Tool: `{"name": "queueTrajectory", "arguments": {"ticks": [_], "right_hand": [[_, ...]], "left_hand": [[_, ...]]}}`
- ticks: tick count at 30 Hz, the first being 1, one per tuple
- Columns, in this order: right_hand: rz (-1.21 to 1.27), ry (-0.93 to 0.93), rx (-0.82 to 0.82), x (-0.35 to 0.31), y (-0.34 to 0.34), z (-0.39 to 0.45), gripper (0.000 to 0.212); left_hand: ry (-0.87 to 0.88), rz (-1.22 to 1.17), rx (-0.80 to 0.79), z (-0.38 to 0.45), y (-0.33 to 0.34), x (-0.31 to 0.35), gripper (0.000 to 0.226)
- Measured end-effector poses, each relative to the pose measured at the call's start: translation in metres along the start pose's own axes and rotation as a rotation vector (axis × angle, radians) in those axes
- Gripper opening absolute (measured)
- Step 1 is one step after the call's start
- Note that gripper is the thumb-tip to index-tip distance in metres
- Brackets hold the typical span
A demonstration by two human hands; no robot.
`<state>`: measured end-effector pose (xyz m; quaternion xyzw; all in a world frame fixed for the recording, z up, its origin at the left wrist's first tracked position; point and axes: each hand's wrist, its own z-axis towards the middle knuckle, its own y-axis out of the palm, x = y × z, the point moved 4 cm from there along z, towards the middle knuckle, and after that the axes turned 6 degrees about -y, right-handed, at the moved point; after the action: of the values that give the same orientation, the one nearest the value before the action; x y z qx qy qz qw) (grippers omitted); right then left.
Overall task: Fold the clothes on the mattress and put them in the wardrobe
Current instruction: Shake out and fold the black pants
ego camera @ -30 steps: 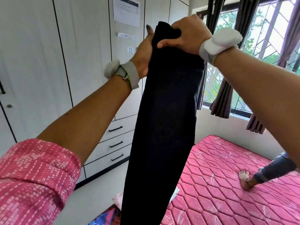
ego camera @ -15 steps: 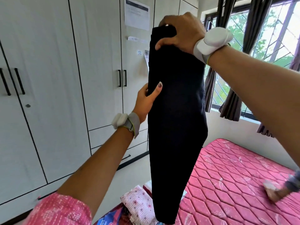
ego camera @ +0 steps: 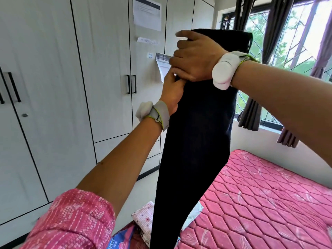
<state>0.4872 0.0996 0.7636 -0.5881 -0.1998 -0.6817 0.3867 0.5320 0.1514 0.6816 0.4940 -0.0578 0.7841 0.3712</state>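
A long black garment (ego camera: 195, 141) hangs straight down in front of me, its lower end near the mattress corner. My right hand (ego camera: 195, 58) grips it near the top, fingers curled over the cloth. Just below, my left hand (ego camera: 172, 90) pinches the garment's left edge, touching the right hand. The pink quilted mattress (ego camera: 260, 198) lies at the lower right. The white wardrobe (ego camera: 71, 87) fills the left, its doors closed.
Folded clothes, one pale floral (ego camera: 143, 216) and one blue printed (ego camera: 120, 239), lie at the mattress's near corner. Papers (ego camera: 147, 13) are stuck on the wardrobe doors. A barred window with dark curtains (ego camera: 273, 33) stands at the right.
My right hand has lowered the garment's top a little. My left hand rose from the garment's middle edge up to just under the right hand.
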Motion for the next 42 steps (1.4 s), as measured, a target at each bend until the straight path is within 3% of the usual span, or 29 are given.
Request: {"name": "queueTrajectory", "arguments": {"ticks": [4, 6, 10, 13, 16, 19, 23, 26, 31, 34, 38, 40, 42], "right_hand": [[0.100, 0.010, -0.302, -0.004, 0.002, 0.008, 0.071], [0.129, -0.008, -0.310, -0.008, 0.002, 0.012, 0.075], [0.110, -0.031, -0.304, -0.002, 0.005, 0.016, 0.086], [0.099, -0.063, -0.249, 0.007, 0.006, 0.023, 0.088], [0.124, -0.128, -0.219, 0.009, 0.004, 0.031, 0.092], [0.141, -0.170, -0.273, 0.009, 0.002, 0.040, 0.094], [0.151, -0.172, -0.385, 0.006, -0.003, 0.042, 0.095], [0.192, -0.067, -0.464, 0.011, -0.007, 0.030, 0.094], [0.289, 0.092, -0.682, 0.016, -0.017, -0.007, 0.082], [0.360, 0.198, -0.846, 0.006, -0.020, -0.059, 0.084], [0.574, 0.420, -1.032, -0.030, -0.024, -0.149, 0.079], [0.705, 0.550, -1.065, -0.057, -0.034, -0.193, 0.074], [0.812, 0.656, -1.100, -0.092, -0.046, -0.238, 0.065]], "left_hand": [[-0.021, 0.025, 0.024, -0.014, -0.009, -0.015, 0.042], [0.020, 0.068, 0.052, -0.022, -0.021, -0.018, 0.042], [0.137, 0.392, 0.067, -0.048, -0.057, -0.040, 0.025], [-0.010, 0.484, 0.025, -0.071, -0.086, -0.079, 0.022], [-0.125, 0.590, -0.102, -0.086, -0.104, -0.112, 0.032], [-0.298, 0.657, -0.235, -0.097, -0.115, -0.138, 0.035], [-0.422, 0.780, -0.336, -0.100, -0.131, -0.168, 0.013], [-0.441, 0.796, -0.307, -0.106, -0.145, -0.189, 0.006], [-0.437, 0.775, -0.085, -0.107, -0.160, -0.203, 0.041], [-0.427, 0.802, -0.089, -0.108, -0.154, -0.204, 0.022], [-0.387, 0.963, -0.321, -0.117, -0.145, -0.209, 0.031], [-0.452, 1.042, -0.481, -0.130, -0.136, -0.217, 0.018], [-0.515, 1.156, -0.652, -0.150, -0.121, -0.227, 0.019]]}}
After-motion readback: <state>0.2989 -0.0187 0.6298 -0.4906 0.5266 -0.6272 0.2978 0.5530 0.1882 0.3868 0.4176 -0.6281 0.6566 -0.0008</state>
